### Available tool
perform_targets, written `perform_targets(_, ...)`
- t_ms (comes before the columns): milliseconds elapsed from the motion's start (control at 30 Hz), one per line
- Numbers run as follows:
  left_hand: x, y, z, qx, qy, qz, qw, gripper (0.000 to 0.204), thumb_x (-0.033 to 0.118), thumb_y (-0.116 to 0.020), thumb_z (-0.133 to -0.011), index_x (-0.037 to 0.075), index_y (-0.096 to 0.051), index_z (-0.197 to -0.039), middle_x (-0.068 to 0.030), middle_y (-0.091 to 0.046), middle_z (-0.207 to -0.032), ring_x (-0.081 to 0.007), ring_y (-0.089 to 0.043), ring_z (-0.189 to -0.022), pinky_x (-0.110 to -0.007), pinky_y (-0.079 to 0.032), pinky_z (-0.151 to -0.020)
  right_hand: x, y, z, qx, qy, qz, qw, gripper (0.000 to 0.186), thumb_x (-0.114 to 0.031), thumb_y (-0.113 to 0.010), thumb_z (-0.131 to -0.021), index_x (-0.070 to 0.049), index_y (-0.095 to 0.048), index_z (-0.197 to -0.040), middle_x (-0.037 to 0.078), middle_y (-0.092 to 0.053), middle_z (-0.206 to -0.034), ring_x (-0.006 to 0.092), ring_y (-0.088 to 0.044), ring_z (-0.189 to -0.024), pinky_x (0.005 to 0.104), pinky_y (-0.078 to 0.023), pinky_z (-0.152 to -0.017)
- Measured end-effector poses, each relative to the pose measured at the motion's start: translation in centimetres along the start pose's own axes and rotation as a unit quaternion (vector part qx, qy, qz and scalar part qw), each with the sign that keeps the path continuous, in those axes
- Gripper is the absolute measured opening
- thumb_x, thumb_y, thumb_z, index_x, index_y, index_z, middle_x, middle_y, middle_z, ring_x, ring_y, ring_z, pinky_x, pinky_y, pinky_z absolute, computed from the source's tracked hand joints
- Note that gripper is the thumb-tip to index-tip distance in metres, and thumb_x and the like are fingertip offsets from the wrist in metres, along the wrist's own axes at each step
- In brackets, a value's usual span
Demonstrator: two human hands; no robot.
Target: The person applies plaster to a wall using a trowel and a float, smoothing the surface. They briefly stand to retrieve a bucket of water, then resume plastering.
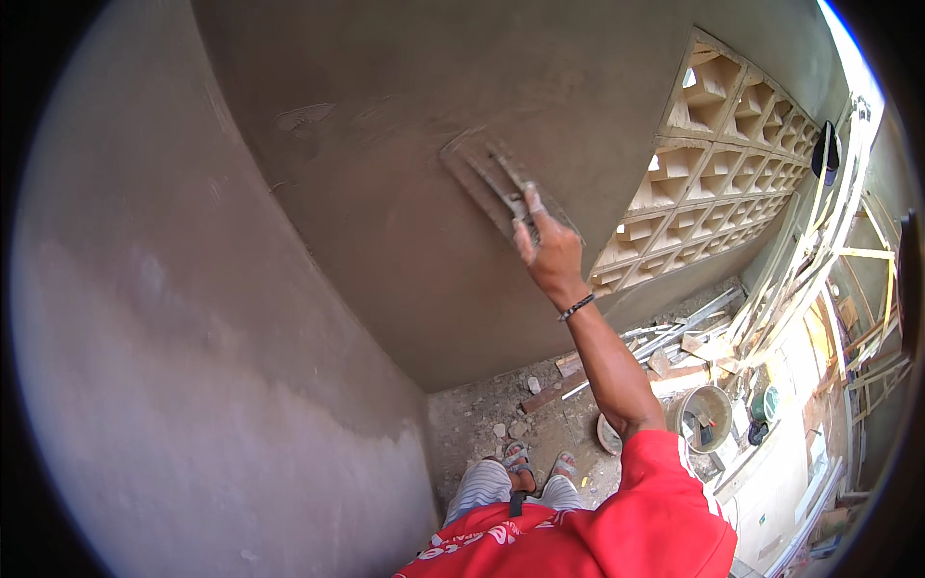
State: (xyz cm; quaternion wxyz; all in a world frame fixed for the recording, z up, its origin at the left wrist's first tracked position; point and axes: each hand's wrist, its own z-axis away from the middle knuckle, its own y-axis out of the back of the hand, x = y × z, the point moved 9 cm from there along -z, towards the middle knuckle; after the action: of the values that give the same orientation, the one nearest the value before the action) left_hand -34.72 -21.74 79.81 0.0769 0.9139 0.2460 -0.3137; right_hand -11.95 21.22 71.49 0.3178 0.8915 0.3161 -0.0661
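Note:
My right hand (551,246) grips the handle of a flat rectangular plastering trowel (470,166), whose blade lies against or very close to the grey plastered wall (366,241) in front of me. Faint smears and ridges mark the plaster above and left of the trowel. To the right of the trowel, a panel of pale pierced ventilation blocks (713,173) is set in the wall. My left hand is out of view.
An adjoining plastered wall (164,337) fills the left. Below, rubble and planks (549,400) lie near my sandalled feet. At lower right stand buckets (721,424). Long pale strips of material (838,250) lean at the right, near a dark object (824,154).

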Motion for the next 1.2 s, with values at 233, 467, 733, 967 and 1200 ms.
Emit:
perform_targets(233,-0.2,0.4,1.7,0.012,-0.045,0.020,0.999,0.032,0.026,-0.036,-0.097,0.010,-0.057,-0.115,-0.0018,-0.061,-0.102,-0.0169,-0.063,-0.076,-0.036,-0.055,-0.070,-5.4,-2.3,-2.2,-0.003,0.034,-0.013,0.999,0.060,-0.024,-0.065,-0.087,-0.007,-0.045,-0.141,0.015,-0.055,-0.058,0.0323,-0.059,-0.053,0.0409,-0.049,-0.053)
perform_targets(467,-0.2,0.5,2.1,0.003,-0.060,0.021,0.998,0.031,0.025,-0.036,-0.098,0.012,-0.057,-0.117,-0.0022,-0.062,-0.102,-0.0172,-0.065,-0.075,-0.037,-0.056,-0.069,2.7,8.3,-8.4,0.175,-0.090,-0.032,0.980,0.051,-0.023,-0.064,-0.087,-0.005,-0.053,-0.134,0.022,-0.065,-0.074,0.0348,-0.065,-0.063,0.0412,-0.051,-0.057)
perform_targets(733,-0.4,0.3,1.4,-0.030,-0.056,0.028,0.998,0.031,0.023,-0.042,-0.093,0.013,-0.055,-0.120,-0.0063,-0.063,-0.100,-0.0185,-0.066,-0.070,-0.039,-0.058,-0.065,1.1,5.2,-6.0,0.108,-0.047,0.008,0.993,0.051,-0.022,-0.064,-0.089,0.001,-0.053,-0.132,0.024,-0.063,-0.071,0.0376,-0.065,-0.066,0.0404,-0.050,-0.058)
perform_targets(967,0.7,0.3,1.0,0.005,-0.063,0.058,0.996,0.035,0.024,-0.043,-0.093,0.012,-0.053,-0.124,-0.0058,-0.062,-0.105,-0.0180,-0.067,-0.075,-0.037,-0.059,-0.069,5.5,4.4,-0.6,0.244,0.044,0.021,0.969,0.050,-0.019,-0.063,-0.089,0.000,-0.052,-0.133,0.023,-0.064,-0.070,0.0363,-0.066,-0.064,0.0421,-0.050,-0.058)
perform_targets(1200,-0.5,0.7,1.8,-0.015,-0.066,0.016,0.998,0.036,0.025,-0.041,-0.094,0.012,-0.052,-0.125,-0.0044,-0.062,-0.105,-0.0159,-0.067,-0.076,-0.037,-0.058,-0.068,4.5,9.4,-9.1,0.168,-0.115,-0.035,0.978,0.051,-0.022,-0.063,-0.088,0.001,-0.052,-0.133,0.027,-0.066,-0.091,0.0387,-0.067,-0.080,0.0401,-0.053,-0.069)
